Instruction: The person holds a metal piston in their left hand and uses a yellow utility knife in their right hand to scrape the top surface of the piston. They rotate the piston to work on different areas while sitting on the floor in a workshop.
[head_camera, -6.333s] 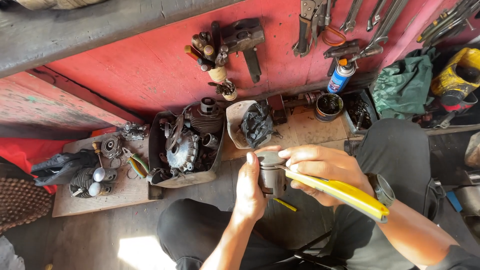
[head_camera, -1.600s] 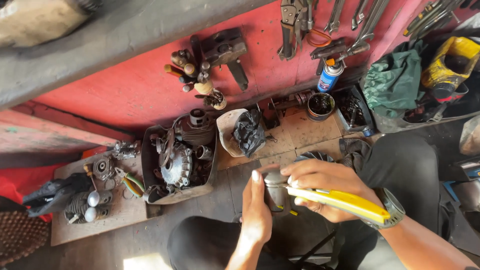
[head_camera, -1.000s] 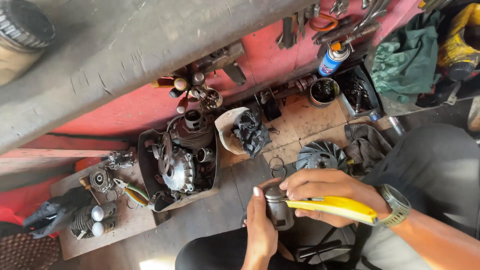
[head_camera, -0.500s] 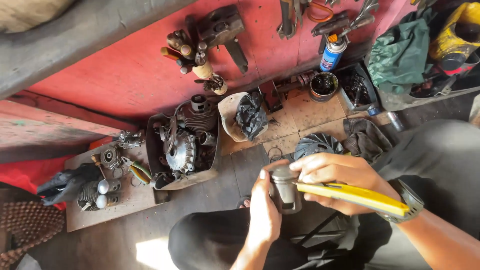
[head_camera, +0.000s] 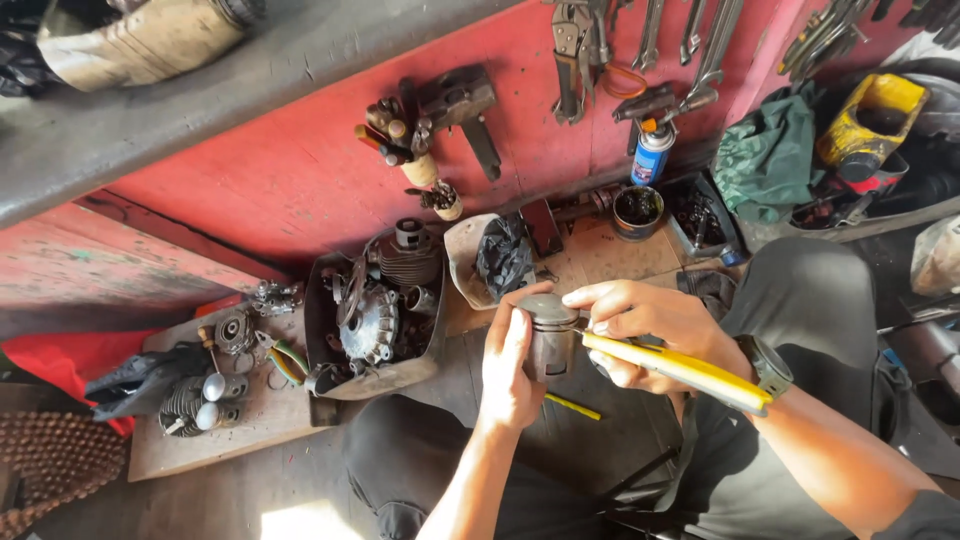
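My left hand (head_camera: 507, 372) grips a grey metal piston (head_camera: 549, 337) from its left side, holding it upright above my lap. My right hand (head_camera: 655, 330) holds a tool with a long yellow handle (head_camera: 690, 372), its working end pressed against the piston's right side. The tool's tip is hidden behind my fingers. A dark watch sits on my right wrist (head_camera: 768, 365). Both hands are over my dark trousers (head_camera: 430, 470), just in front of the low wooden board.
A black tray (head_camera: 375, 375) with an engine cover and greasy parts lies left of my hands. More engine parts (head_camera: 195, 400) rest on a wooden board. A blue spray can (head_camera: 652, 153), a round tin (head_camera: 638, 210), hanging pliers and wrenches (head_camera: 640, 40) line the red wall. A green cloth (head_camera: 770, 150) lies at right.
The camera swayed up and down; my hands stayed together on the piston, the yellow-handled tool still against it, with the piston turned slightly in my left hand.
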